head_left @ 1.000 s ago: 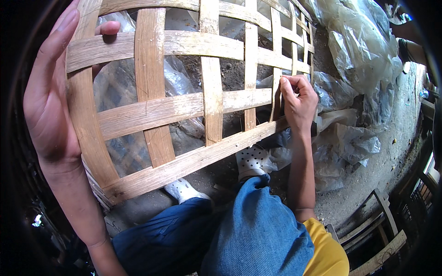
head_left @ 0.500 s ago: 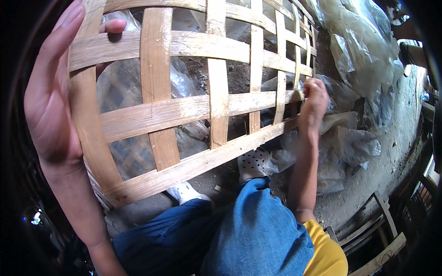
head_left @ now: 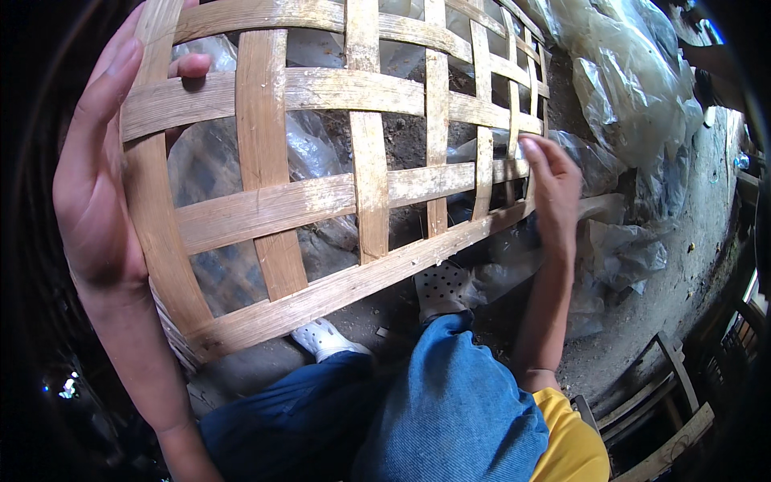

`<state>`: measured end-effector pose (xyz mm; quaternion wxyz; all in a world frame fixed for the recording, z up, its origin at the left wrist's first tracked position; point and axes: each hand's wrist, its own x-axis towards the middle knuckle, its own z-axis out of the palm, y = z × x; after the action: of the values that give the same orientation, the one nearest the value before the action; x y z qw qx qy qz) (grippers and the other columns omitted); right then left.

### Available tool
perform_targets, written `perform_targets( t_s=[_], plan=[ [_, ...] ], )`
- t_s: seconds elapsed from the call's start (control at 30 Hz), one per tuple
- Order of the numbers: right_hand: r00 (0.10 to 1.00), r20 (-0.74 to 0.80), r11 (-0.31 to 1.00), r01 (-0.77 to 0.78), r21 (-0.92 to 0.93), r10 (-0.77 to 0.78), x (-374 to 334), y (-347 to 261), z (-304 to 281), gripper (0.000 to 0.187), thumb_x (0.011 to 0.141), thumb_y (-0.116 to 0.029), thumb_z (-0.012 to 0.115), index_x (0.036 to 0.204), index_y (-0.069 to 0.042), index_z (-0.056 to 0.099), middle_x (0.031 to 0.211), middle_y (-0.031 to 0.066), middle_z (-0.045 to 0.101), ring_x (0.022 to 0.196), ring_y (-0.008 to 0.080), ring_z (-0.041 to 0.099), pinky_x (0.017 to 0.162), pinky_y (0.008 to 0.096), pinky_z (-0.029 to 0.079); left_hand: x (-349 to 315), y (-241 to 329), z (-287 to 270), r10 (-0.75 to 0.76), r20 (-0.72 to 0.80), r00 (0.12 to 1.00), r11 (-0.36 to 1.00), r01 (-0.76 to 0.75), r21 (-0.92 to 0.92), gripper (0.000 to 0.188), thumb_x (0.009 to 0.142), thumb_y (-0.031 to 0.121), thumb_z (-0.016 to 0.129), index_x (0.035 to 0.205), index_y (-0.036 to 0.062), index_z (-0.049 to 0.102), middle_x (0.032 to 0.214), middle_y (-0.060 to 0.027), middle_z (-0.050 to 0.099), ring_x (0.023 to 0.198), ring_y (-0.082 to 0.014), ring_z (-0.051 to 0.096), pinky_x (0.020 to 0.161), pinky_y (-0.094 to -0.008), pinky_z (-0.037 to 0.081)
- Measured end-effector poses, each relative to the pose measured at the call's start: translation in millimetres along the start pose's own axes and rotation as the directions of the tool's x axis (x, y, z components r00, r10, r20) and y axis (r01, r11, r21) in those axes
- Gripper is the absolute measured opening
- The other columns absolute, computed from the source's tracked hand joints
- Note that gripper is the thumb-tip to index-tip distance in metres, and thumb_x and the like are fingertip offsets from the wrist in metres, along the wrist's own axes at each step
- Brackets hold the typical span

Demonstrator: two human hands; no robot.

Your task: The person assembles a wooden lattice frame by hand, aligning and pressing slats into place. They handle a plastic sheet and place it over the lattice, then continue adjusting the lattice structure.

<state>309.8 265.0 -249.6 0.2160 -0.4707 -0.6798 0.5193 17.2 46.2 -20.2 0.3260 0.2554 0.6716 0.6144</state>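
Observation:
A large open-weave bamboo basket (head_left: 313, 193) of wide, pale flat strips fills the upper middle, tilted towards me. My left hand (head_left: 100, 185) grips its left edge, the thumb outside and a fingertip showing through a gap in the weave. At the right end my right hand (head_left: 556, 181) is closed with fingertips on the basket's edge, where a horizontal strip (head_left: 450, 175) meets the corner. A thicker bamboo strip (head_left: 353, 283) runs along the near rim. The undersides of the right fingers are hidden.
Crumpled clear plastic sheeting (head_left: 642, 104) lies to the right and beneath the basket on the dirt floor (head_left: 683, 273). Wooden slats (head_left: 666, 446) stand at the lower right. My knee in blue jeans (head_left: 450, 394) and spotted white clogs (head_left: 328, 337) are below the basket.
My right hand has shifted slightly right and turned, its fingers less curled, at the basket's right edge. My left hand keeps its grip while the basket moves slightly.

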Motion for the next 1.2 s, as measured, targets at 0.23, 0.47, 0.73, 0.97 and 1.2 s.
perform_targets(
  t_s=[0.23, 0.47, 0.73, 0.97, 1.2],
  plan=[
    [0.987, 0.131, 0.989, -0.110, 0.099, 0.096, -12.8, -13.9, 29.7, 0.034, 0.097, -0.031, 0.074, 0.104, 0.002, 0.077, 0.088, 0.0054, 0.074, 0.083, 0.0102, 0.063, 0.077, 0.0279, 0.049, 2.1, 2.9, 2.4, -0.035, 0.066, 0.997, 0.999, 0.036, -0.020, 0.060, 0.110, 0.026, 0.034, 0.160, -0.0045, 0.021, 0.164, -0.0219, 0.031, 0.148, -0.0269, 0.042, 0.122, -0.0393, 0.039],
    [0.995, 0.085, 0.999, -0.047, 0.023, 0.045, -12.6, -16.5, 39.3, 0.030, 0.098, -0.026, 0.070, 0.097, 0.004, 0.073, 0.087, 0.0071, 0.070, 0.082, 0.0138, 0.062, 0.079, 0.0297, 0.048, -2.0, -2.4, 5.1, -0.042, -0.029, 0.999, 0.995, 0.039, -0.088, 0.057, 0.109, 0.029, 0.043, 0.156, -0.0025, 0.035, 0.148, -0.0190, 0.054, 0.132, -0.0225, 0.058, 0.113, -0.0360, 0.047],
    [0.996, -0.056, 0.982, 0.055, -0.179, -0.066, -3.7, -7.0, 38.3, 0.027, 0.098, -0.024, 0.066, 0.095, 0.002, 0.071, 0.084, 0.0148, 0.068, 0.080, 0.0242, 0.066, 0.077, 0.0372, 0.051, 0.2, -3.4, -4.8, -0.085, 0.082, 0.993, 0.991, 0.092, -0.093, 0.058, 0.110, 0.025, 0.033, 0.160, -0.0026, 0.021, 0.164, -0.0201, 0.033, 0.146, -0.0249, 0.045, 0.120, -0.0388, 0.042],
    [0.896, -0.402, 0.950, 0.064, -0.305, -0.190, 23.0, 6.1, -11.8, 0.021, 0.095, -0.022, 0.071, 0.098, -0.001, 0.074, 0.087, 0.0087, 0.072, 0.078, 0.0139, 0.065, 0.073, 0.0316, 0.052, 1.3, 1.0, 0.9, -0.048, 0.058, 0.997, 0.999, 0.048, -0.004, 0.059, 0.111, 0.026, 0.032, 0.160, -0.0034, 0.021, 0.164, -0.0219, 0.031, 0.146, -0.0249, 0.044, 0.121, -0.0391, 0.040],
    [0.991, -0.134, 0.985, -0.029, -0.171, 0.006, 0.1, -3.3, -10.9, 0.031, 0.092, -0.031, 0.077, 0.095, -0.001, 0.074, 0.081, 0.0011, 0.072, 0.070, 0.0076, 0.059, 0.066, 0.0272, 0.049, -0.6, 1.3, -5.8, -0.053, 0.051, 0.997, 0.998, 0.054, -0.017, 0.059, 0.111, 0.027, 0.031, 0.160, -0.0040, 0.020, 0.165, -0.0231, 0.029, 0.146, -0.0248, 0.044, 0.122, -0.0391, 0.039]
  ],
)
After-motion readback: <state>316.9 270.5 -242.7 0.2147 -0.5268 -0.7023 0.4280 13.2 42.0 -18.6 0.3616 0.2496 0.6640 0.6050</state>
